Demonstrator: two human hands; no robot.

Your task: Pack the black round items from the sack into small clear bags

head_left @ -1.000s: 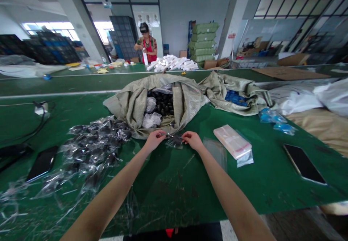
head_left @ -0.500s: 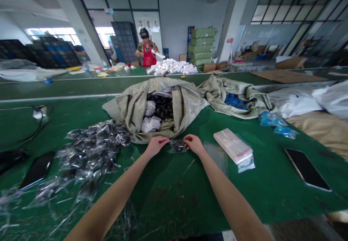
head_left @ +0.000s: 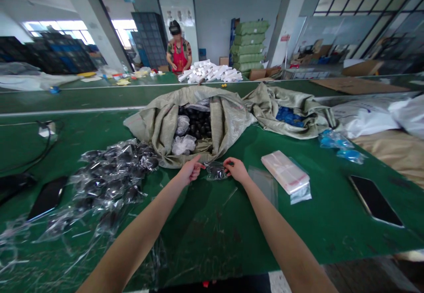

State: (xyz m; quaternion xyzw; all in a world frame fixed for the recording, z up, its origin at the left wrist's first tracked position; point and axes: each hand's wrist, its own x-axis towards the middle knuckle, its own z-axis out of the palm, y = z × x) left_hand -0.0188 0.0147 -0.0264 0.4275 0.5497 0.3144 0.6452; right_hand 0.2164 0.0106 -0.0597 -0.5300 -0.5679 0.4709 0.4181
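Observation:
My left hand and my right hand pinch the two ends of a small clear plastic bag with a dark round item inside, just above the green table. Both hands are closed on the bag's edges. Right behind them lies an open woven sack full of black round items and some crumpled white plastic. A heap of filled clear bags lies to the left of my left hand.
A stack of empty clear bags lies to the right, one loose empty bag beside it. A second sack holds blue items. Phones lie at both sides. A person in a red apron works at the far table.
Both hands have stayed on the small bag, working its top edge. My left hand's fingers have shifted closer to the bag's left end. The view has shifted slightly.

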